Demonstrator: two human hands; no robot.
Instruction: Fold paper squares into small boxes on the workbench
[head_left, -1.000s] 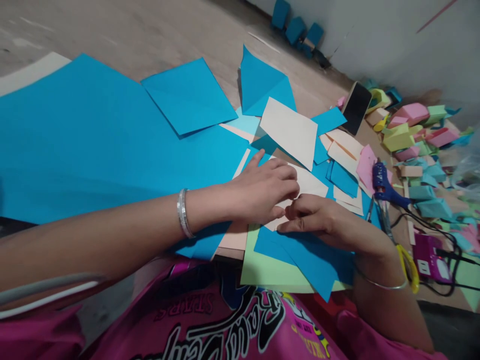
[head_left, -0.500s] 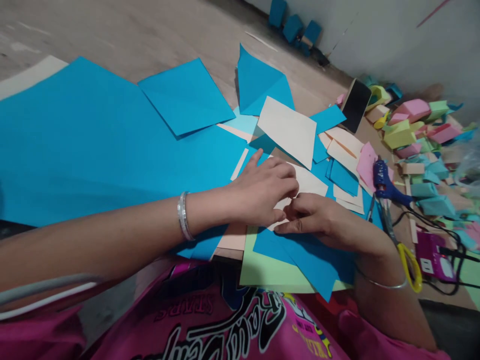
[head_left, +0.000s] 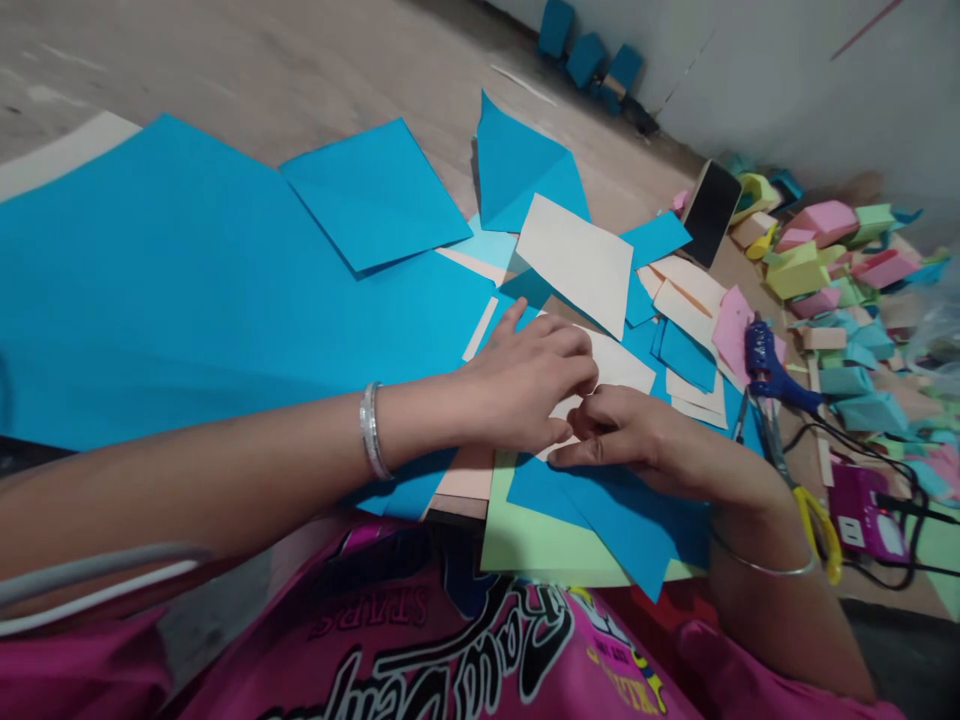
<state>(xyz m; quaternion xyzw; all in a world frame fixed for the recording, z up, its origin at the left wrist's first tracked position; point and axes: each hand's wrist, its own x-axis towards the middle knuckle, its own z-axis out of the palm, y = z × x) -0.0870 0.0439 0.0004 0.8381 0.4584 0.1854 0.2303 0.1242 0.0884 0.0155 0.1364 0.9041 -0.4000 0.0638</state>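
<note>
A cream sheet of paper (head_left: 621,362) lies under both hands, its middle mostly covered by them. My left hand (head_left: 529,385) rests on it with the index finger lifted away and the other fingers curled down at the sheet. Close against it, my right hand (head_left: 634,435) has its fingers folded in and its thumb along the sheet's near edge. The fingertips of both hands meet over the paper, and the exact grip is partly hidden. Blue paper pieces (head_left: 622,520) and a light green sheet (head_left: 540,540) lie beneath, toward my body.
A large blue sheet (head_left: 187,290) spreads to the left. At the right are a glue gun (head_left: 772,370), scissors with yellow handles (head_left: 821,535), a purple power box (head_left: 862,510) with cables, and a phone (head_left: 712,212). Folded coloured paper pieces (head_left: 847,290) are heaped behind them.
</note>
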